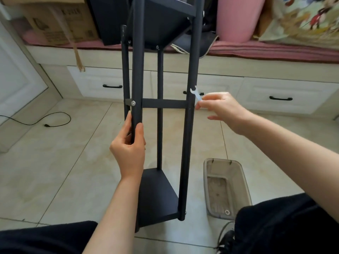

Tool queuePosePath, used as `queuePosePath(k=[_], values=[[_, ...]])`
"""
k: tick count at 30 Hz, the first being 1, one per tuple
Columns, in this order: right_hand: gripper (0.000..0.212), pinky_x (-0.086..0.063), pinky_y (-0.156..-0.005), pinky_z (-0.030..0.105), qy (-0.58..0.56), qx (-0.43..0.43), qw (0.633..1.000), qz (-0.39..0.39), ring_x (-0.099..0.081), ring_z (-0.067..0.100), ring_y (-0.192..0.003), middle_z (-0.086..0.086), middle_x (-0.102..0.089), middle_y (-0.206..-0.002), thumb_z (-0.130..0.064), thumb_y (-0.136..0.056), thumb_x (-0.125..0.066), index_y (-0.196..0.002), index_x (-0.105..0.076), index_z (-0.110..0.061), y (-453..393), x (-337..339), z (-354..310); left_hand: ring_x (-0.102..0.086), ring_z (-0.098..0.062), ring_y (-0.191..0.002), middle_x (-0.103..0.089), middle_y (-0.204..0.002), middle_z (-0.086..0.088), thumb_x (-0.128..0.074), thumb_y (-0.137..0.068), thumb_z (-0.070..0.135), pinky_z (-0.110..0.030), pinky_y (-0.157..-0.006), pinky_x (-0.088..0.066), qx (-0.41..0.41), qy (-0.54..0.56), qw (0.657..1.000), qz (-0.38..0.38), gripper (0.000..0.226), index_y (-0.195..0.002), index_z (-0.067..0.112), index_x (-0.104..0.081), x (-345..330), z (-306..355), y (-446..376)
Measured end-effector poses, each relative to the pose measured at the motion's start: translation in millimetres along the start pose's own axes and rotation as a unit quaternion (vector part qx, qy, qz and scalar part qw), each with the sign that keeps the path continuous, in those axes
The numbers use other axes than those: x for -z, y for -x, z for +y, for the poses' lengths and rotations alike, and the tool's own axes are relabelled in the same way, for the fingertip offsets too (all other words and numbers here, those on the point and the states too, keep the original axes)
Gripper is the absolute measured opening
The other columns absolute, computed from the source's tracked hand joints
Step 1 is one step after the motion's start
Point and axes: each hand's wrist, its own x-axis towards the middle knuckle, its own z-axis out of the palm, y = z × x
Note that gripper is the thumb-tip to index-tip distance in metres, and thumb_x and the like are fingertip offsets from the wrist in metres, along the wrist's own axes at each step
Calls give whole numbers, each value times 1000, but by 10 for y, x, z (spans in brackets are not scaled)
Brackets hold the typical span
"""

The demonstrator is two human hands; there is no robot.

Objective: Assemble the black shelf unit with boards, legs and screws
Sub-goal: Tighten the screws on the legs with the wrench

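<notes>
The left hand [128, 143] grips the near-left leg [137, 70] of the shelf unit [161, 198], while the right hand [222, 110] pinches a small wrench [196, 94] at the right leg [190, 125], with open floor [55, 162] on both sides.

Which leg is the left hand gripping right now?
The left hand grips the front-left leg, the thick one carrying the silver screw at the crossbar. The front-right leg stands by the wrench.

Beige tiled floor [55, 162]; white drawers [286, 96]; perhaps a cushioned bench [275, 50].
</notes>
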Motion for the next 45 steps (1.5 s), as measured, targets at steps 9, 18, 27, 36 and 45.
queuePosePath(k=[9,18,27,36,45], values=[[20,-52,-92,42,-169,13,984,-49,-62,21,-109,3,-71,-99,-14,-95,-60,-81,-74,-13,-206,-124,-227,-57,-11,-55,-71,-76,11,-68,-95,23,-25,-53,-54,-25,1,1000,4,41,-135,20,-63,148,-13,2],[16,-59,-80,50,-163,39,986,-21,-62,25,-101,22,-62,-118,-18,-91,-69,-79,-80,-19,-158,-259,-303,-71,-36,-86,-73,-113,-10,-55,-98,41,-52,-77,-60,-58,-88,994,10,50,-144,19,-55,166,-98,-79],[12,-63,-73,41,-150,47,987,17,-62,24,-100,10,-67,-109,-22,-89,-71,-81,-79,-22,-56,-238,-296,-62,-18,-79,-66,-113,-10,-40,-104,37,-20,-75,-51,-66,-160,983,-56,45,-146,23,-48,73,-218,-261],[15,-62,-71,45,-94,69,993,-4,-68,18,-93,-3,-73,-96,-25,-91,-69,-81,-80,-26,41,-279,-465,-63,-19,-107,-68,-127,-3,-40,-109,27,-20,-85,-45,4,-257,958,-128,44,-152,34,-43,105,-136,-654],[12,-61,-77,49,-47,71,996,-10,-58,18,-105,-5,-68,-107,-31,-93,-67,-94,-79,-28,-2,-411,-600,-55,-10,-120,-58,-130,9,-43,-106,35,-27,-96,-43,-12,-256,965,-63,46,-150,23,-47,74,267,134]])
